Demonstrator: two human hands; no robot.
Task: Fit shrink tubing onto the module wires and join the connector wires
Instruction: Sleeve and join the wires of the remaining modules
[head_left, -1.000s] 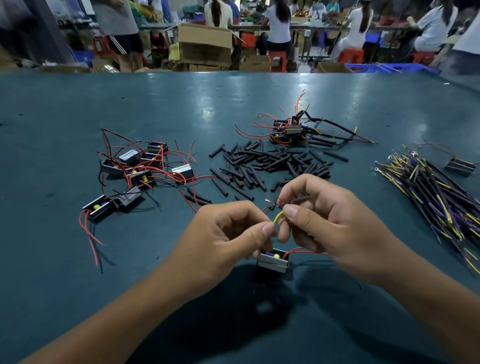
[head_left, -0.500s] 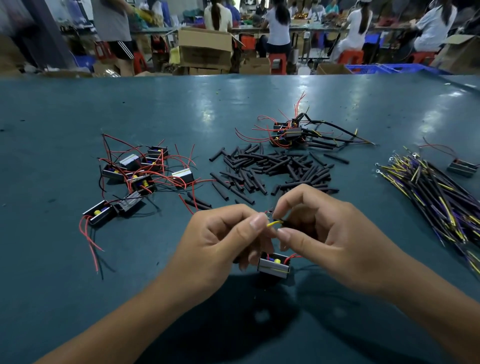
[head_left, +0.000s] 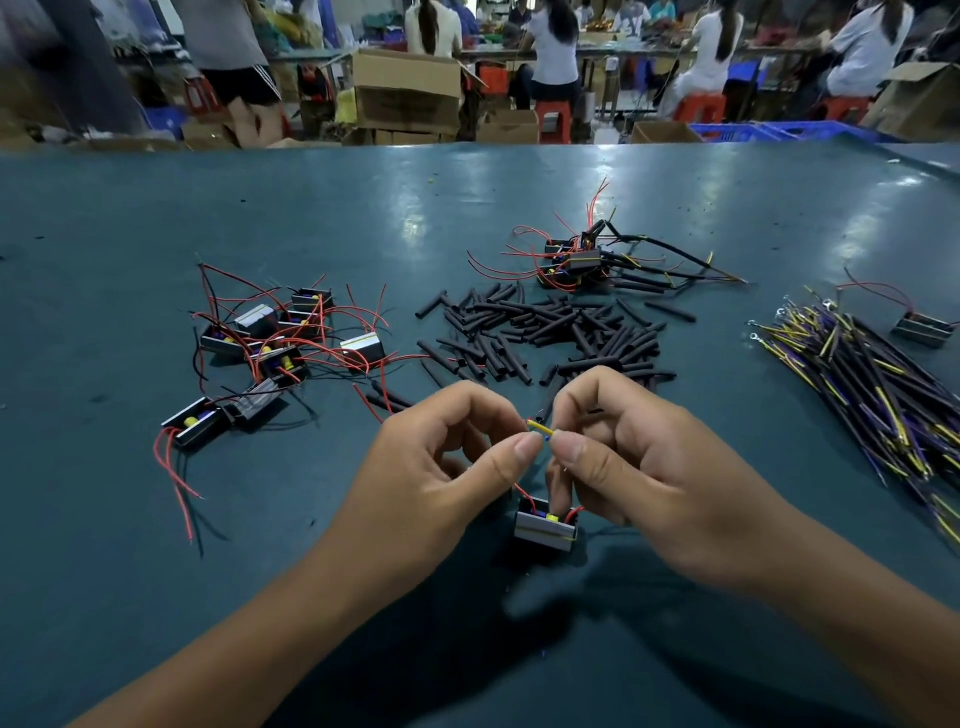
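My left hand and my right hand meet over the table's near middle. Between their thumbs and forefingers they pinch a short yellow wire. A small grey module with red leads hangs just below the fingertips, partly hidden by my right fingers. Loose black shrink tubing pieces lie in a heap just beyond my hands. Whether a tube sits on the pinched wire is hidden.
A cluster of modules with red wires lies at the left. Modules with joined black wires sit behind the tubing. A bundle of yellow and purple connector wires spreads at the right beside one module. People work at benches beyond the green table.
Both hands have kept pinching the yellow wire, turning it from upright to roughly level. The module has stayed hanging beneath the fingers.
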